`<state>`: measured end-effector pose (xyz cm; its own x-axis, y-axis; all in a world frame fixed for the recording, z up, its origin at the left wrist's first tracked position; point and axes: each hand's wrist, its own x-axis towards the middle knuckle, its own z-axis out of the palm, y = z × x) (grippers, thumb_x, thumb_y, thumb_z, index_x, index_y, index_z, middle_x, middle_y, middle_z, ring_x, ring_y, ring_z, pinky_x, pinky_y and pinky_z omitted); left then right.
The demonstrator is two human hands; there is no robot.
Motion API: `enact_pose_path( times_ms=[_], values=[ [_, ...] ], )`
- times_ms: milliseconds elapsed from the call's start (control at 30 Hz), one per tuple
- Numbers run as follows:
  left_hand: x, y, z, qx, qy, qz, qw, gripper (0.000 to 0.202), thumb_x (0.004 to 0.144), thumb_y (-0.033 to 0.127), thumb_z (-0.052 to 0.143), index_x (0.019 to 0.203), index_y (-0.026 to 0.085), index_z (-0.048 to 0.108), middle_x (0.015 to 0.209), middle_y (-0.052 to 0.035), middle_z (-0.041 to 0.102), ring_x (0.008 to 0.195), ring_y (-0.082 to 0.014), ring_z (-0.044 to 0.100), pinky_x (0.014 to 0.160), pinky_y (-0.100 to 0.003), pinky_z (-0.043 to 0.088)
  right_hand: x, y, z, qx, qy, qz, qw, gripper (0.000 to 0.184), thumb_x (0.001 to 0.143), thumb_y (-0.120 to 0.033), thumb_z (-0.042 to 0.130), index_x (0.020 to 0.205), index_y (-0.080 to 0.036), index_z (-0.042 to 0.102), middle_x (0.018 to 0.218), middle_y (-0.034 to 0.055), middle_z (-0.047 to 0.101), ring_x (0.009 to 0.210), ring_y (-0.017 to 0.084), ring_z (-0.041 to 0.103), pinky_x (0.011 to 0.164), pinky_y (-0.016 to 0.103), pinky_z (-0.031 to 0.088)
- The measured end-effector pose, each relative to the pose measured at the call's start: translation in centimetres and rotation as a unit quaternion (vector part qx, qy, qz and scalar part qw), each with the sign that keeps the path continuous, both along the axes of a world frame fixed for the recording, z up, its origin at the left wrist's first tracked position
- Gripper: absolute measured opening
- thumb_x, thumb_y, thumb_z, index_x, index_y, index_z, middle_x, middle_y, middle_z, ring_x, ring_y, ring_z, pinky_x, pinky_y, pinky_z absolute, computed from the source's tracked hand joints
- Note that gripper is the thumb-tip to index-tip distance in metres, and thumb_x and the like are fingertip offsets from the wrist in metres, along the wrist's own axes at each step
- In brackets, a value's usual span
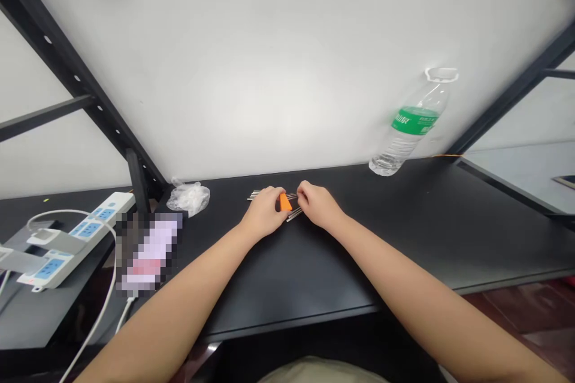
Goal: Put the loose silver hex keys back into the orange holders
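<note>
Both hands meet near the back of a black table (404, 239). My left hand (265, 212) is closed around a small orange piece (285, 201). Several thin metal rods (256, 194) lie on the table under and between the hands, sticking out to the left and towards the front. My right hand (317, 203) is closed, its fingertips pinched at the rods right beside the orange piece. What exactly the right fingers grip is partly hidden.
A clear plastic water bottle (411, 125) with a green label stands at the back right against the white wall. A crumpled clear plastic bag (189, 196) lies at the back left. A white power strip (76, 236) with cables and a blurred flat object (148, 251) sit at the left.
</note>
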<state>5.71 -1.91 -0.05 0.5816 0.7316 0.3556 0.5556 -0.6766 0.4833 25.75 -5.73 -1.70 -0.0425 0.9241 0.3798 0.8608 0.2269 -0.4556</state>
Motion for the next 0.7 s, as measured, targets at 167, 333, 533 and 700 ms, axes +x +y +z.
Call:
enact_pose_path(
  times_ms=[167, 333, 533, 700],
  values=[
    [-0.3, 0.9, -0.5, -0.016, 0.014, 0.017, 1.000, 0.034, 0.076, 0.035, 0.078, 0.107, 0.025, 0.067, 0.096, -0.0036, 0.065, 0.090, -0.0227, 0.062, 0.078, -0.035, 0.050, 1.1, 1.2, -0.8, -0.023, -0.041, 0.003, 0.999, 0.009, 0.095, -0.017, 0.051, 0.092, -0.022, 0.057, 0.082, 0.0029, 0.068, 0.070, 0.017, 0.059, 0.067, 0.026, 0.037],
    [-0.9, 1.6, -0.8, -0.044, 0.003, 0.029, 0.999, 0.033, 0.075, 0.036, 0.077, 0.105, 0.025, 0.068, 0.090, -0.0025, 0.063, 0.080, -0.0208, 0.061, 0.071, -0.034, 0.050, 2.2, 1.9, -1.6, -0.028, -0.075, 0.008, 0.997, 0.010, 0.097, -0.018, 0.051, 0.093, -0.022, 0.059, 0.084, 0.0034, 0.068, 0.073, 0.017, 0.058, 0.068, 0.027, 0.037],
    [-2.0, 2.3, -1.0, -0.051, -0.013, 0.048, 0.997, 0.036, 0.076, 0.037, 0.077, 0.108, 0.025, 0.069, 0.094, -0.0024, 0.065, 0.083, -0.0199, 0.062, 0.076, -0.034, 0.051, 3.0, 1.6, -1.8, -0.035, -0.108, 0.018, 0.993, 0.013, 0.097, -0.017, 0.051, 0.091, -0.022, 0.063, 0.088, 0.0051, 0.066, 0.075, 0.018, 0.057, 0.071, 0.028, 0.038],
    [-2.2, 2.6, -1.0, -0.045, -0.019, 0.046, 0.998, 0.039, 0.076, 0.038, 0.077, 0.112, 0.024, 0.068, 0.099, -0.0037, 0.066, 0.091, -0.0215, 0.063, 0.082, -0.034, 0.052, 3.9, 0.8, -1.7, -0.040, -0.081, 0.019, 0.996, 0.014, 0.094, -0.015, 0.052, 0.092, -0.020, 0.065, 0.090, 0.0059, 0.064, 0.079, 0.018, 0.057, 0.074, 0.029, 0.042]
  ],
)
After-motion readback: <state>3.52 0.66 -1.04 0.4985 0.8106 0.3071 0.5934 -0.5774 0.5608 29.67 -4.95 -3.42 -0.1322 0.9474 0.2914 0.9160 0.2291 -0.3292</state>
